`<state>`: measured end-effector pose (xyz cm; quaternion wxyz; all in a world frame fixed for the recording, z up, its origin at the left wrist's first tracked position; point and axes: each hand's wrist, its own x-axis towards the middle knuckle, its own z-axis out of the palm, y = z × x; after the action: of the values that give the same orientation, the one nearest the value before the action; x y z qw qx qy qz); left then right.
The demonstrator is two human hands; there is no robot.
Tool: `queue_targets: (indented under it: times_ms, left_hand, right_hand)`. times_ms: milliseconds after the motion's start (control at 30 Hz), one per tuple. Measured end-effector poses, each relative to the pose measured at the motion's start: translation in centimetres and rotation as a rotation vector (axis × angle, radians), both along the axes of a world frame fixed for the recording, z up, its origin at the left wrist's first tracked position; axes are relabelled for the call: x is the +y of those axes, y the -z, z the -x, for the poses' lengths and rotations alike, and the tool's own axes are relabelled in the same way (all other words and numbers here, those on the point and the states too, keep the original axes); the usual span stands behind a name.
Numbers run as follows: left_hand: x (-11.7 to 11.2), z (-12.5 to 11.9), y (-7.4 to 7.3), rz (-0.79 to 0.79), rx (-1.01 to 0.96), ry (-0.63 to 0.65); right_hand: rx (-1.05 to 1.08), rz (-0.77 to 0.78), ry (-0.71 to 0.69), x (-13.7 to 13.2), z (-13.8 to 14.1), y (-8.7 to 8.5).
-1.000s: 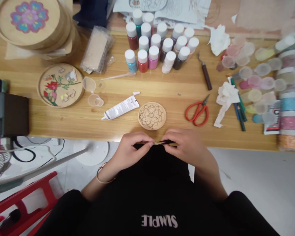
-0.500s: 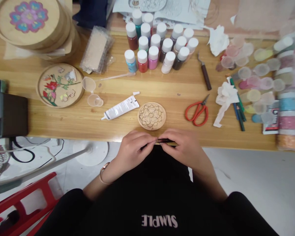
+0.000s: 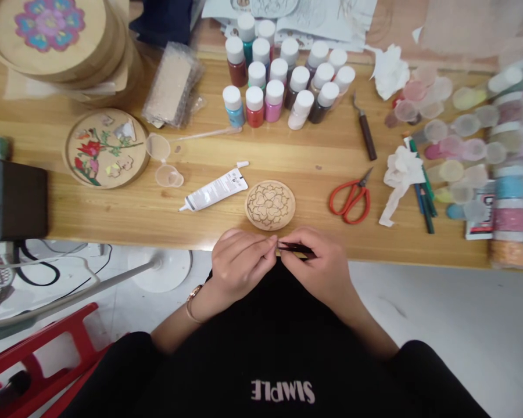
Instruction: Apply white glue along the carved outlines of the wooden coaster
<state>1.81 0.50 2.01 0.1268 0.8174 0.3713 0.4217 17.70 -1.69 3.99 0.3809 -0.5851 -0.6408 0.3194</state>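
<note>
At the table's front edge, my right hand (image 3: 317,258) is closed round a pair of dark tweezers (image 3: 297,248), whose tips point left. My left hand (image 3: 244,261) is pinched right at those tips; whatever lies between its fingers is too small to make out. Just beyond both hands lies a round wooden disc (image 3: 270,205) with a flower pattern outlined on it. To its left rests a white tube (image 3: 215,190) with a pointed nozzle, its small cap (image 3: 243,164) beside it. Red-handled scissors (image 3: 351,199) lie to the right of the disc.
Several white-capped paint bottles (image 3: 273,100) stand at the back. On the left are a decorated round plate (image 3: 106,149) and small clear cups (image 3: 169,176). A dark-handled tool (image 3: 366,133), crumpled tissue (image 3: 403,167), pencils (image 3: 425,194) and more cups (image 3: 473,148) are on the right.
My hands have shifted slightly, and the tweezers show more clearly between them. The view has moved a little. Objects on the table stay in place.
</note>
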Motion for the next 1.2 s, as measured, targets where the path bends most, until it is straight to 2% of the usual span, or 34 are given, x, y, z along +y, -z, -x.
queue_targets:
  times_ms: [133, 300, 467, 633, 900, 1067, 1200]
  left_hand:
    - [-0.2, -0.2, 0.0, -0.056, 0.033, -0.049]
    - [-0.2, -0.3, 0.1, -0.022, 0.002, -0.077]
    - [0.0, 0.0, -0.1, 0.115, -0.031, -0.054]
    - [0.0, 0.2, 0.0, 0.158, -0.02, -0.044]
    - [-0.3, 0.0, 0.3, 0.104, -0.024, -0.093]
    - [-0.2, 0.2, 0.1, 0.171, -0.047, -0.089]
    - [-0.2, 0.3, 0.0, 0.16, -0.042, -0.101]
  right_hand:
    - [0.033, 0.025, 0.065, -0.1, 0.5, -0.2]
    - [0.017, 0.011, 0.074, -0.3, 0.4, 0.1]
    - [-0.041, -0.042, -0.047, -0.2, -0.5, 0.8]
    - [-0.095, -0.142, -0.15, -0.1, -1.3, 1.2]
    - [-0.132, -0.217, -0.043, 0.2, -0.4, 1.0]
    - [-0.13, -0.232, -0.046, 0.6, -0.2, 0.8]
    - [-0.102, -0.254, -0.067, 0.7, -0.2, 0.8]
